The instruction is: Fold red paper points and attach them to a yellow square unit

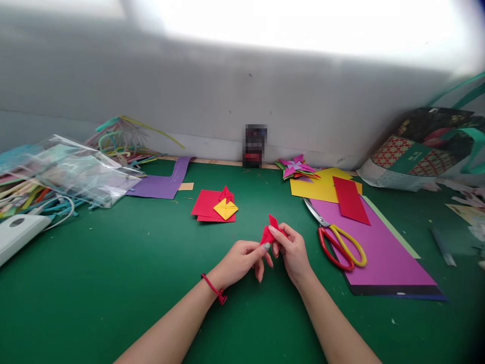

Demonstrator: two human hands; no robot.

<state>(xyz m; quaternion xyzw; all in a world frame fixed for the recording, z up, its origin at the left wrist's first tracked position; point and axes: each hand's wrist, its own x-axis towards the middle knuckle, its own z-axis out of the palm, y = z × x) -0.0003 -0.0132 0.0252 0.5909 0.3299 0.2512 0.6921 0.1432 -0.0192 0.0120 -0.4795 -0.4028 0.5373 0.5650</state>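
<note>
Between my two hands is a small piece of folded red paper [267, 235], held a little above the green table. My left hand [244, 259], with a red cord bracelet at the wrist, pinches its lower left side between thumb and fingers. Thumb and fingers of my right hand [293, 250] grip its right side, and a pointed flap sticks up between the hands. Part of the paper is hidden behind the fingers. Beyond my left hand lie red paper squares [206, 203] with a folded yellow paper piece [226, 209] and a small folded red piece [226, 194] on top.
Right of my hands, scissors [337, 237] with red and yellow handles rest partly on purple paper sheets [390, 253]. Folded paper stars [297, 166] and yellow paper [314, 188] lie behind. Pipe cleaners and a clear plastic bag [102, 177] are at left, a patterned bag [413, 156] at right.
</note>
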